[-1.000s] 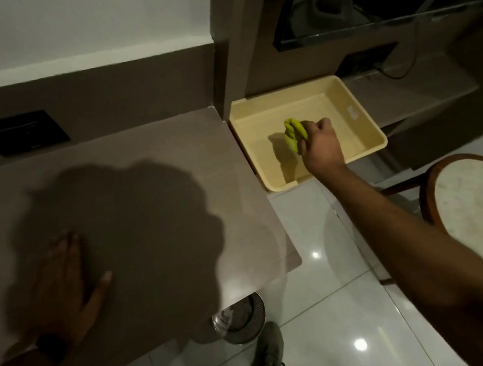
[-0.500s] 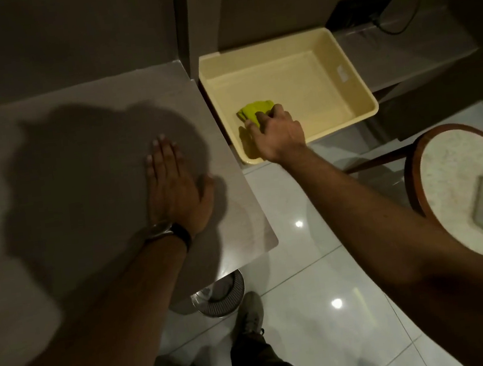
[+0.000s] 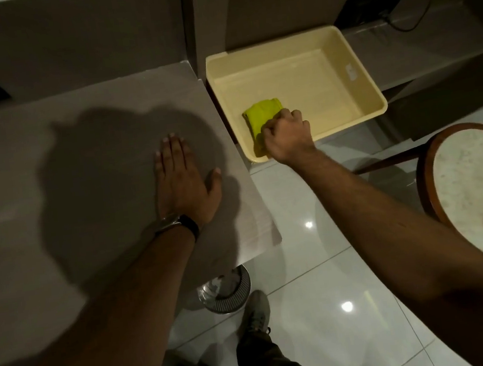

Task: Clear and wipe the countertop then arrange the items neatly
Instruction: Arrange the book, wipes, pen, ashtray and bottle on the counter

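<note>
You braced your flat, open left hand (image 3: pixel 183 179) on the countertop (image 3: pixel 85 159) while your right hand (image 3: pixel 286 136), beside it, clenched the green cloth (image 3: pixel 260 113) inside the yellow tray (image 3: pixel 362 64).

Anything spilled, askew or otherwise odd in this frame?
No spill or damage shows. One oddity: the cream tray juts forward past the ledge it sits on, over the floor. The right hand presses a green cloth into its near corner; the left hand lies flat on the countertop.

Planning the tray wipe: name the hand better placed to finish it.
Right. The right hand already grips the green cloth inside the yellow tray; the left hand lies flat on the countertop, apart from both.
</note>
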Demonstrator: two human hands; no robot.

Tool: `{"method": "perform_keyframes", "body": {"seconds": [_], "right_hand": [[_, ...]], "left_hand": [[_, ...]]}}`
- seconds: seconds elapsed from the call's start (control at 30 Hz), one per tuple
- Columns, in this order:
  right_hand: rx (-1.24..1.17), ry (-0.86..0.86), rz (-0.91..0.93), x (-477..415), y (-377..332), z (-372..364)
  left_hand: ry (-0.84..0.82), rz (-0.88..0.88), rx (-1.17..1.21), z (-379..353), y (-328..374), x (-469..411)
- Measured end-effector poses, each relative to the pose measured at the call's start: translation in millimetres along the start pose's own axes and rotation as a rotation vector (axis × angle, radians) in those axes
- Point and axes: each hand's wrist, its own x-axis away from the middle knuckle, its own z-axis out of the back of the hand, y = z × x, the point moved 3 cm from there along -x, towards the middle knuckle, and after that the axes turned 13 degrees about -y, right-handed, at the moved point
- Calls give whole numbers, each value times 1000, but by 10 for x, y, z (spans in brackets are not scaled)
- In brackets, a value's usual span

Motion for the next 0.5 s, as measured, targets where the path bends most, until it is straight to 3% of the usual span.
{"method": "perform_keyframes", "body": {"seconds": [0.17, 0.23, 0.33, 0.4, 0.5], "right_hand": [[54, -94, -97, 121, -89, 228], [96, 63, -10, 416, -187, 287], [-57, 314, 197, 1079, -404, 115], [-183, 323, 287, 1494, -599, -137], [-369, 224, 371, 1942, -1040, -487]], "left_hand": [[-101, -68, 117, 117, -12, 128], [-47, -76, 307, 317, -62, 269], [123, -50, 553, 629, -373, 560], [132, -39, 569, 762, -722, 824], [143, 130, 558, 882, -1376, 1292]]}}
